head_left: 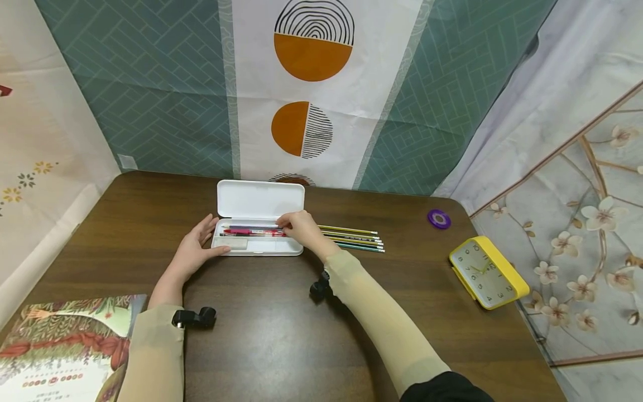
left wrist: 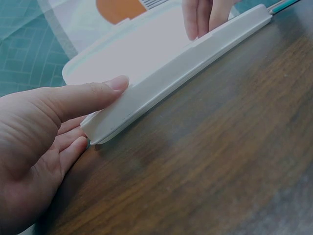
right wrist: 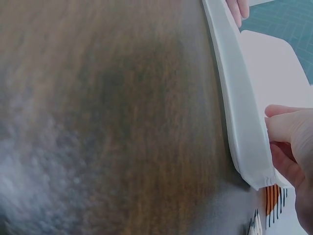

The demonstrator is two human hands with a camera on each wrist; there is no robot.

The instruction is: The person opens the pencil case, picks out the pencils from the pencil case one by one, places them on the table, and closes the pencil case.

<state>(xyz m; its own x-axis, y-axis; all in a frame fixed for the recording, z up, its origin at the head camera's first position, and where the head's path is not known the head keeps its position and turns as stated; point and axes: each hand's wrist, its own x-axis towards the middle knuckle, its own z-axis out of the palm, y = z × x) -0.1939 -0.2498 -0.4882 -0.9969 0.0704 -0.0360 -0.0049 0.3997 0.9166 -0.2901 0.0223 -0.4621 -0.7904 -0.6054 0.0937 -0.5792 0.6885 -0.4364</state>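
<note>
A white pencil case (head_left: 261,252) lies with its lid (head_left: 261,199) raised at the back. My left hand (head_left: 193,248) holds its left end, the thumb (left wrist: 105,93) along the front wall and the fingers at the end wall. Inside lie a pencil (head_left: 248,226), red and pink pens (head_left: 253,232) and a whitish block (head_left: 232,243) at the front left. My right hand (head_left: 303,229) reaches into the right part of the case, curled fingertips (right wrist: 276,122) pinching the pencil's right end. The hand hides that end.
Several pencils (head_left: 354,239) lie side by side right of the case, partly behind the right wrist. Farther right are a purple round object (head_left: 439,219) and a yellow clock (head_left: 484,273). An illustrated book (head_left: 70,346) lies front left. A patterned cloth (head_left: 166,111) hangs behind the table.
</note>
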